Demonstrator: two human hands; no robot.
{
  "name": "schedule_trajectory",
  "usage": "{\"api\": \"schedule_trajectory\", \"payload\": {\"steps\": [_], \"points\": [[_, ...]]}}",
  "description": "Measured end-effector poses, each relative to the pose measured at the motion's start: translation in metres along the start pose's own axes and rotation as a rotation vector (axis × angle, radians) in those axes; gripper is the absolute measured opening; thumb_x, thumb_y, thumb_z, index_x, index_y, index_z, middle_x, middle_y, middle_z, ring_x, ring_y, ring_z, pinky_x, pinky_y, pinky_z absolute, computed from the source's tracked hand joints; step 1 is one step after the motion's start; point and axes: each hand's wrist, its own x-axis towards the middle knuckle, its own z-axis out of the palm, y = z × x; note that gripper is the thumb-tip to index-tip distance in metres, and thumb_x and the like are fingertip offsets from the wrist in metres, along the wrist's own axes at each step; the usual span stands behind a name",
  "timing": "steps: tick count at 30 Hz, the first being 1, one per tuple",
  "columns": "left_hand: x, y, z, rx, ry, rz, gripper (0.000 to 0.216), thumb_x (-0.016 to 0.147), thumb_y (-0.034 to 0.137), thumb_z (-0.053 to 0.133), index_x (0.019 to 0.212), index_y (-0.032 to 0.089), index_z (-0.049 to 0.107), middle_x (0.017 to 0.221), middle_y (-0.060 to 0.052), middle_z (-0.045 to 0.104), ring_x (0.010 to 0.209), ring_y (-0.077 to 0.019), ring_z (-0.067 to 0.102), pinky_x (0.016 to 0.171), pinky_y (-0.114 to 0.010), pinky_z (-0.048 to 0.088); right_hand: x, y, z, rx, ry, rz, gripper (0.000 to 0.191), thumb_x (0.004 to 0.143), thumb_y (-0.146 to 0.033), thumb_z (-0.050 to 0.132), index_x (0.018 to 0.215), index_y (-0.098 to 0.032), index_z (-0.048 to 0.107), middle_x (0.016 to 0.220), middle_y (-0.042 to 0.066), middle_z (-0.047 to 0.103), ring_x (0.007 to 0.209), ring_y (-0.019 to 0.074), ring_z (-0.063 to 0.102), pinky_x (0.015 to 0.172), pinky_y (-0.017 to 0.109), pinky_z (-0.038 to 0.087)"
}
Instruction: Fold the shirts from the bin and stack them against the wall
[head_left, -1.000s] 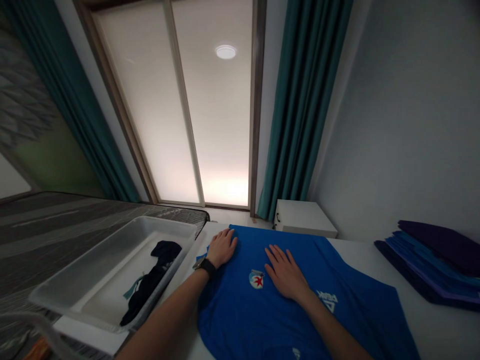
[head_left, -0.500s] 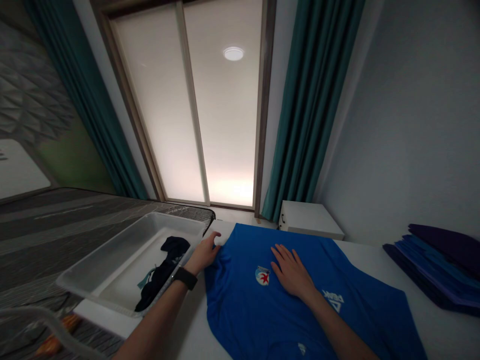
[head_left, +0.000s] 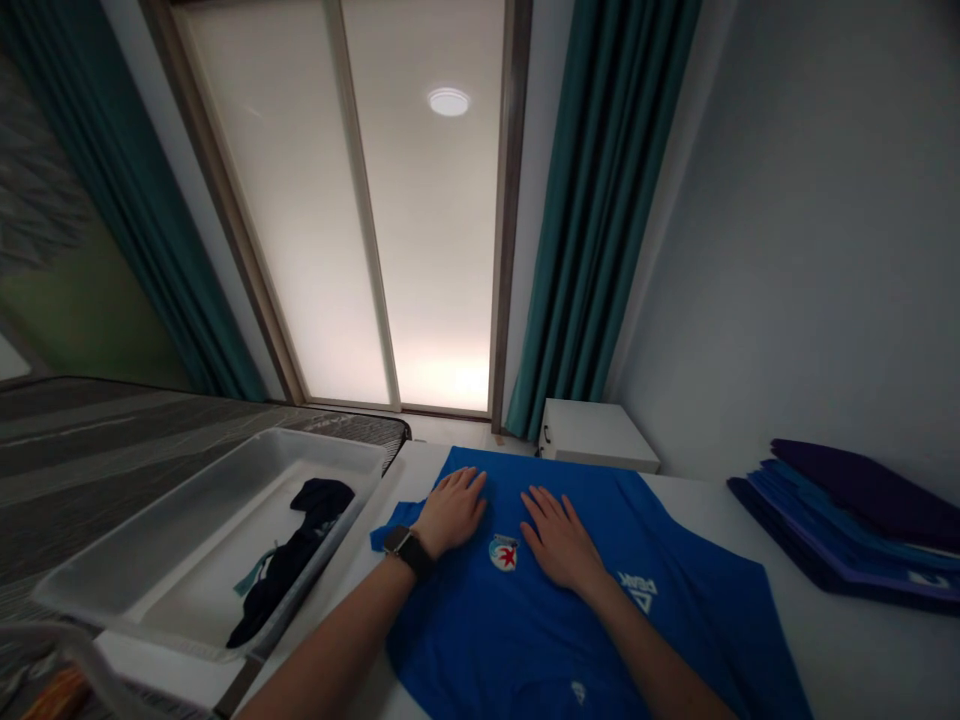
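Note:
A blue T-shirt (head_left: 540, 625) with a round star badge and a white logo lies spread on the white table (head_left: 341, 610). My left hand (head_left: 451, 512) rests flat on its upper left part, fingers stretched out, a dark watch (head_left: 409, 548) on the wrist. To the right of the badge, my right hand (head_left: 561, 540) also lies flat on the fabric with its fingers spread. Neither hand grips anything. A sleeve of the shirt sticks out to the left, beside my left wrist. My forearms cover parts of the shirt's lower half.
Left of the shirt stands a translucent plastic bin (head_left: 191, 510) holding dark clothing (head_left: 289, 560). A stack of folded clothes (head_left: 847, 530) lies at the table's right side. Beyond the table is a white cabinet (head_left: 592, 430), near a teal curtain (head_left: 600, 220) and sliding doors (head_left: 427, 250).
My left hand has moved from the shirt's left edge onto its front and flattened there. The sleeve now extends out to the left. My right hand stays on the shirt; the view has shifted slightly right.

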Motion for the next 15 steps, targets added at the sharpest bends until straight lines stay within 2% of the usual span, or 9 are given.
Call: {"api": "schedule_trajectory", "payload": {"steps": [6,15], "points": [[0.02,0.0,0.032,-0.028,-0.019,-0.062,0.052,0.099,0.041,0.031,0.146,0.02,0.037,0.154,-0.008,0.033,0.144,-0.0226,0.025,0.117,-0.042,0.02,-0.001,-0.001,-0.003,0.011,-0.006,0.0,0.061,0.098,-0.048,0.016,0.151,-0.02,0.028,0.158,0.003,0.021,0.146,0.0184,0.01,0.118,0.042,0.0],[0.001,0.003,0.03,-0.043,-0.019,-0.067,0.054,0.099,0.045,0.031,0.148,0.024,0.035,0.155,-0.006,0.03,0.145,-0.0236,0.022,0.118,-0.045,0.018,-0.01,-0.01,0.0,-0.002,-0.006,0.031,0.061,0.098,-0.047,0.014,0.151,-0.019,0.025,0.159,0.003,0.016,0.147,0.0207,0.006,0.117,0.048,-0.003]]}}
